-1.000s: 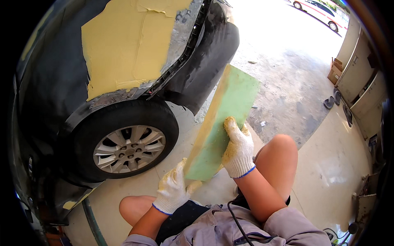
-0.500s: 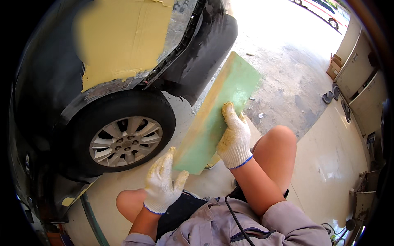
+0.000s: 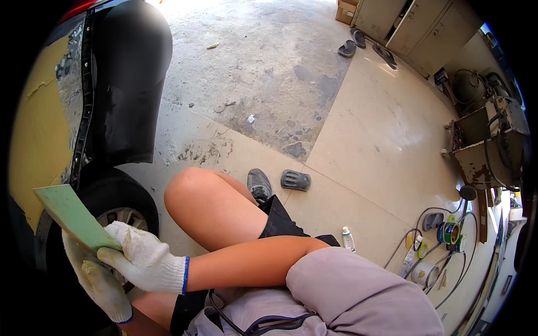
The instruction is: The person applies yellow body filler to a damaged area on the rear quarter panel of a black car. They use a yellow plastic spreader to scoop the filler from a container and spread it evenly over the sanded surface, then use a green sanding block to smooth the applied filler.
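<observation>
A stiff, flat green board (image 3: 75, 215) is held at a slant before the car's rear side, its far end near the yellow filler (image 3: 42, 120). My right hand (image 3: 143, 257), in a white knitted glove, grips the board's near end, with my forearm crossing toward the left. My left hand (image 3: 103, 285), in a matching glove stained yellow, cups the board from below and the left. Its thumb shows, while the board partly hides its other fingers. Behind both hands is the rear wheel (image 3: 126, 215), partly covered.
A black bumper piece (image 3: 126, 95) juts out beyond the wheel. Sandals (image 3: 358, 38), a dark grey block-like object (image 3: 295, 180) and a small white bottle (image 3: 348, 239) lie on the floor. At right are tape rolls (image 3: 448, 232), looped cables and a rusty metal cart (image 3: 485, 151).
My view has swung right, so the car now sits at the left edge. The board has tilted to a narrower angle, and my left hand has come in against it.
</observation>
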A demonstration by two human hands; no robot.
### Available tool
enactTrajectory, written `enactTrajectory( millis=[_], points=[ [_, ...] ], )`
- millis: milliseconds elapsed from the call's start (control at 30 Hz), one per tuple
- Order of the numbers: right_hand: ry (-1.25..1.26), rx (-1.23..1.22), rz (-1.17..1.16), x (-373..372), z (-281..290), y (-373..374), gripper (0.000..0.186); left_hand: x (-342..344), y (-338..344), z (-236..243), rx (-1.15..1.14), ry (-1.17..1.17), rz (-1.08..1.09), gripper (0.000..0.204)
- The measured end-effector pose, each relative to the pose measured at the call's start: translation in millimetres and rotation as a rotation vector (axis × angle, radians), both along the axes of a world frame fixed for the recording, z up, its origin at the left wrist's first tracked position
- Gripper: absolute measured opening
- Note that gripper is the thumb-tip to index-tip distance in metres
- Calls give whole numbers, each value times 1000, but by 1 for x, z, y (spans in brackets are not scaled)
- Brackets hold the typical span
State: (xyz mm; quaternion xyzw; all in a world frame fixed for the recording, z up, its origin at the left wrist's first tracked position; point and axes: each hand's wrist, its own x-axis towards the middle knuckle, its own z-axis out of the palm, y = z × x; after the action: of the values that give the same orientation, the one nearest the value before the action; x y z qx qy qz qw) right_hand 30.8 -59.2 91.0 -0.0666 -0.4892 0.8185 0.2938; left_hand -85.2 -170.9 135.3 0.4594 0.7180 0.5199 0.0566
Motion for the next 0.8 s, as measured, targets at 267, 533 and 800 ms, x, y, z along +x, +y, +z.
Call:
enactTrajectory(
  millis=[267, 533, 800],
  points=[
    [386, -1062, -275, 9, 22, 98, 40, 19, 37, 21, 393, 156, 363, 83],
    [264, -844, -55, 16, -7, 122, 41, 26, 125, -68, 282, -821, -199, 60],
    [-1544, 707, -326, 174, -311, 233, 106, 52, 136, -51, 119, -953, -189, 40]
  ],
)
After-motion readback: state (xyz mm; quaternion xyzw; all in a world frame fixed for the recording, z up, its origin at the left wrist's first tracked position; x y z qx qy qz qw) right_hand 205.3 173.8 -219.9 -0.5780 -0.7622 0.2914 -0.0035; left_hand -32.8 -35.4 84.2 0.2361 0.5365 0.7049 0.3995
